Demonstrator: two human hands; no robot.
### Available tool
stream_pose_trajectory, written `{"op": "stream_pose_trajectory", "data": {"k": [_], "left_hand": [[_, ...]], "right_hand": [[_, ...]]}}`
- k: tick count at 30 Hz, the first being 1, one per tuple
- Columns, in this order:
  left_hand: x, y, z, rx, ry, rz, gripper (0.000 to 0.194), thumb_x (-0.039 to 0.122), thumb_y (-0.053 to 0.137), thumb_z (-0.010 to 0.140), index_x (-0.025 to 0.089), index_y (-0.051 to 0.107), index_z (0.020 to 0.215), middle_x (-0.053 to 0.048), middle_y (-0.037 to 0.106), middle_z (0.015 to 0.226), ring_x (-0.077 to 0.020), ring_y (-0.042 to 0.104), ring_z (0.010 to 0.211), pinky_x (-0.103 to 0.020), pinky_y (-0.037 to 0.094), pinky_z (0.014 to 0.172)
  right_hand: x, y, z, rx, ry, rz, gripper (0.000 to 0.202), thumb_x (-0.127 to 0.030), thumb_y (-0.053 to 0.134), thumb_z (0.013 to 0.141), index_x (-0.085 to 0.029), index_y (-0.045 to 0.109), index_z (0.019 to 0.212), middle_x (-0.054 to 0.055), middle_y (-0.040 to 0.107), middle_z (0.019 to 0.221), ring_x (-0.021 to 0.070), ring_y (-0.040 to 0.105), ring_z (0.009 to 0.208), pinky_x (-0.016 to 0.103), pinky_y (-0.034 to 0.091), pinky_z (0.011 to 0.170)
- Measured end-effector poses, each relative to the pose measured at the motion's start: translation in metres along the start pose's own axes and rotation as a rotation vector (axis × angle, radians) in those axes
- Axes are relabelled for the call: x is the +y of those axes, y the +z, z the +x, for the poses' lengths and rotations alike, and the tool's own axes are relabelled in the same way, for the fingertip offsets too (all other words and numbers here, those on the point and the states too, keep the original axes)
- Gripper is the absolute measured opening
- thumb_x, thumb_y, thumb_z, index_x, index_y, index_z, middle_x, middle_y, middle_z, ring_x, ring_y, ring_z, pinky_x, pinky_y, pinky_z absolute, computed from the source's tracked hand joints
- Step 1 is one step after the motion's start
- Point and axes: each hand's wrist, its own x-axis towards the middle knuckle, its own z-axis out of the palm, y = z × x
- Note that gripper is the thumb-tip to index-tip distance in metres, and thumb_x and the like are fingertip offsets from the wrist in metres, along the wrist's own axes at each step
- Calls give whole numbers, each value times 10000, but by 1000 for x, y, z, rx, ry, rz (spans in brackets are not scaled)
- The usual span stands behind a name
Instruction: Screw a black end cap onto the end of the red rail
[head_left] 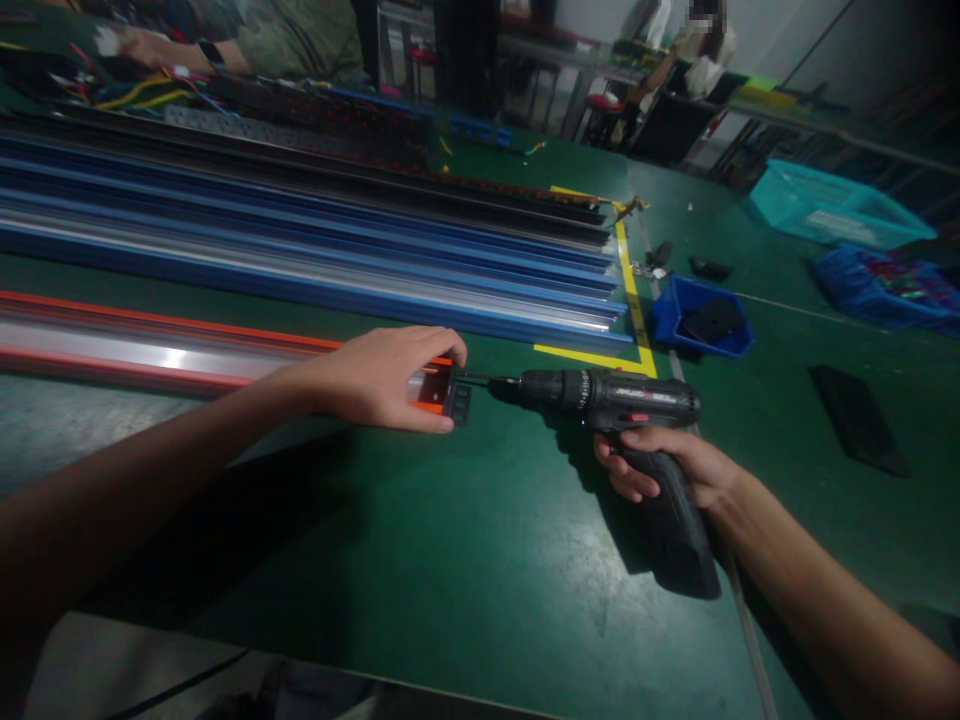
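My left hand is wrapped over the right end of a long orange-edged metal channel lying on the green table. Thumb and fingers press a small black end cap against that end. In my right hand is a black cordless drill, gripped by its handle, with the index finger near the trigger. Its long thin bit points left, and the tip meets or nearly meets the cap's upper part; I cannot tell whether it touches. My left palm hides part of the channel's end.
Behind the channel lie several long blue and black profiles, ending near yellow tape. Farther right are a small blue bin, a dark flat piece and a teal basket. A co-worker's arm reaches over wires at upper left.
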Motion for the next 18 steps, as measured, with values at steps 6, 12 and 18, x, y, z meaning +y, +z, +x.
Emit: {"op": "stream_pose_trajectory", "data": {"k": [6,12,18], "left_hand": [[1,0,0,-4,-8,1,641,659,749,828,258,586,1300,-72,706,1294,-293,687,1118,-353,477,902],[1,-1,0,-1,-2,-2,642,657,753,830,257,582,1302,-70,700,1297,-292,683,1131,-354,478,913],[2,-1,0,-5,-12,-6,635,644,764,828,258,583,1299,-68,699,1296,-293,680,1128,-361,477,913]], "right_hand": [[2,0,0,-13,-28,1,227,-282,806,963,-71,813,1044,41,723,809,62,590,509,209,595,584],[4,1,0,-29,-45,-31,231,-288,787,978,-77,798,1072,72,755,868,67,608,525,213,610,601],[2,1,-1,-18,-28,-12,219,-281,806,966,-80,805,1054,54,745,826,75,607,521,226,617,609]]}}
